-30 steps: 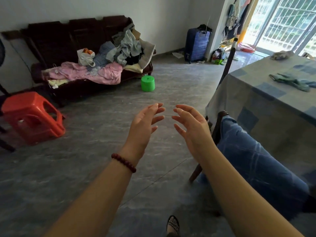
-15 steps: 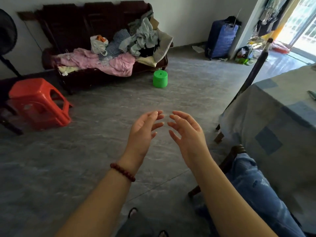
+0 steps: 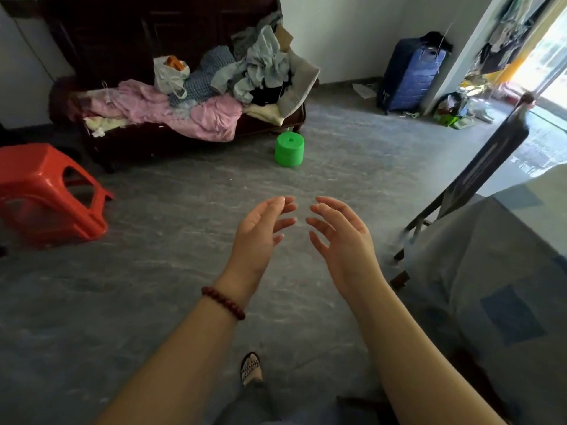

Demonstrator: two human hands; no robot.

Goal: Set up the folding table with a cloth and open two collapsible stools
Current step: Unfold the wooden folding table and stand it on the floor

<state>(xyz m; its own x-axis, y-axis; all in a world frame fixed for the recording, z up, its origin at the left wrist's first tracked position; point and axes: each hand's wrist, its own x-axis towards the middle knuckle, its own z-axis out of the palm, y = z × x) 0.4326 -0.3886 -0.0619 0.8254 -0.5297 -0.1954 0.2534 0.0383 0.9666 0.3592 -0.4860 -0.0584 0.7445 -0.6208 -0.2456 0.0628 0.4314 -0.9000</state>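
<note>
L hand & R hand: both empty, fingers spread, palms facing. Green ribbed cylindrical stool on grey floor; patchwork cloth draped at right.

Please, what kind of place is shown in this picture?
Most likely the living room of a home. A dark wooden sofa piled with clothes stands by the wall, a blue suitcase sits in the corner, and a table under a cloth is at right.

table cut off at right edge, red stool cropped left
</note>
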